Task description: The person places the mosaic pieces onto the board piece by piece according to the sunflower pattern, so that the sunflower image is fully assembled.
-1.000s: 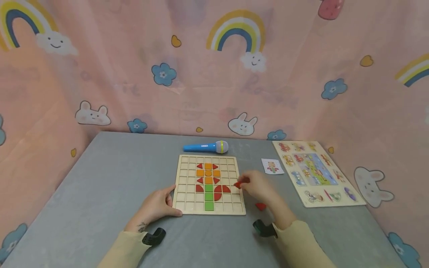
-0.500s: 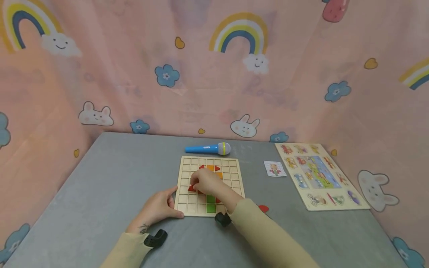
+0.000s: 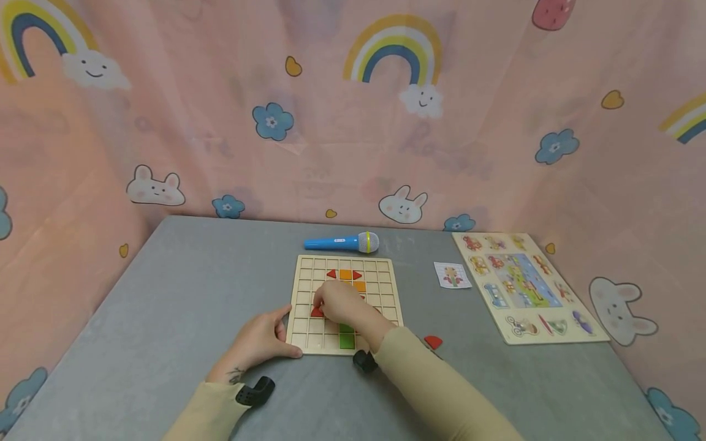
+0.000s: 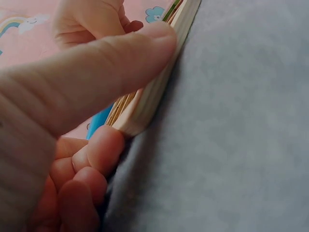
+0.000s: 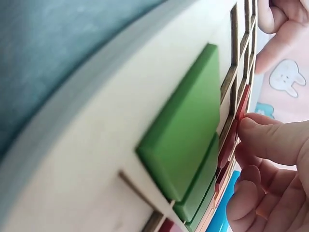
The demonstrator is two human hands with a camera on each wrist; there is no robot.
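While the left hand (image 3: 258,343) braces the near-left corner of the board (image 3: 305,288), thumb along the board's left edge and fingers curled under at the corner, the right hand (image 3: 343,304) reaches across the middle of the grid. From the wrist view its fingertips (image 5: 263,140) are pinching a red piece (image 3: 317,312) that sits in a cell left of the green column, so it's got hold of that piece, fingers bent around it. Left hand is basically gripping the board edge (image 4: 159,87), thumb pressed flat on top.

On the board itself: two green squares (image 3: 346,337) stacked near the front edge, an orange square (image 3: 345,274) near the far edge with a red triangle (image 3: 331,274) either side of it. Rest of the pattern is hidden under the hand.

Off the board: a loose red piece (image 3: 433,342) on the table (image 3: 165,294) just past the board's near-right corner, a blue mic (image 3: 342,243) lying just behind the far edge, a small card (image 3: 452,275) to the right, and a vehicle puzzle (image 3: 524,285) further right of that
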